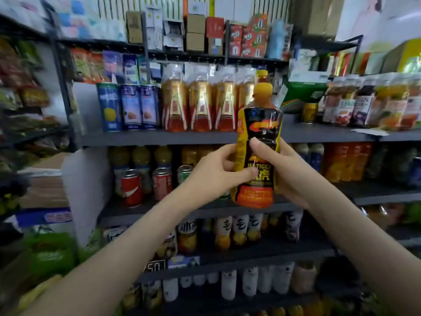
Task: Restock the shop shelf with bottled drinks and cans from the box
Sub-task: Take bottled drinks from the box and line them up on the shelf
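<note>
Bright, even indoor light, diffuse; no hard shadows, only soft darkness under each tier of the shelf (182, 137). Upper right corner is washed out. Small glare streaks on the glossy label of the bottle (259, 124) and on the wrapped packs (200, 103). Centre is sharpest (large label text legible). Left edge is heavily smeared, right edge softer. Wide-angle distortion: boards bow, uprights lean. Lowest tiers are dimmer and blurred.

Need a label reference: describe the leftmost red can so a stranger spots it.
Start at the dark shelving unit, on the shelf below the gold-labelled bottles. The red can stands leftmost in the can row. Only it bears a white swoosh.
</note>
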### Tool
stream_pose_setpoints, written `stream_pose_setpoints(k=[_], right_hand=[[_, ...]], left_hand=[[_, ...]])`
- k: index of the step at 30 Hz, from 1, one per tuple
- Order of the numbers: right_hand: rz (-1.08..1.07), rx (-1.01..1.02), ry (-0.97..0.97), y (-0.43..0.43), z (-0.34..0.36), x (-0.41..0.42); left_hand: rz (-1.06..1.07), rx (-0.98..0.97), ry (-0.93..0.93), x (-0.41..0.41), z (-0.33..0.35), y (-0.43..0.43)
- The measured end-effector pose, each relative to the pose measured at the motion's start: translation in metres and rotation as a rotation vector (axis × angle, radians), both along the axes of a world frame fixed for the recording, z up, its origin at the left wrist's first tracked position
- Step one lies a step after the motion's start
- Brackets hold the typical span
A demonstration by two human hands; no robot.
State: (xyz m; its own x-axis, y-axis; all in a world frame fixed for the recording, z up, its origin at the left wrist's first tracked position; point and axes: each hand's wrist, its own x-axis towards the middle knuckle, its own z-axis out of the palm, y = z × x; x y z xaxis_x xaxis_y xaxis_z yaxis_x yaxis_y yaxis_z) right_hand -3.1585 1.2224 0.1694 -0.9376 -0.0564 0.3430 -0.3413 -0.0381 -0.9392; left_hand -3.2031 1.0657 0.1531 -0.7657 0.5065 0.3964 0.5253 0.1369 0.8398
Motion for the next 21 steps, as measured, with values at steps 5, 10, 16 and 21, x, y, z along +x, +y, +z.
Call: stream_pose_setpoints(k=[5, 10, 16, 21], right_hand=[[-0.165, 0.176, 0.148, 0.063, 0.016, -0.028], [-0.305, 0.123, 0.269, 0.106, 0.022, -0.073], [-0.44, 0.159, 0.364, 0.151, 0.058, -0.153], [-0.484, 0.285, 0.331, 0.169, 0.063, -0.219]], left_hand=[[0.105, -0.104, 0.202, -0.023, 0.028, 0.057], [0.07, -0.287, 0.355, -0.072, 0.046, 0.09], [0.581, -0.427, 0.872, -0.172, 0.05, 0.105], [0.725, -0.588, 1.062, -0.223, 0.063, 0.126]])
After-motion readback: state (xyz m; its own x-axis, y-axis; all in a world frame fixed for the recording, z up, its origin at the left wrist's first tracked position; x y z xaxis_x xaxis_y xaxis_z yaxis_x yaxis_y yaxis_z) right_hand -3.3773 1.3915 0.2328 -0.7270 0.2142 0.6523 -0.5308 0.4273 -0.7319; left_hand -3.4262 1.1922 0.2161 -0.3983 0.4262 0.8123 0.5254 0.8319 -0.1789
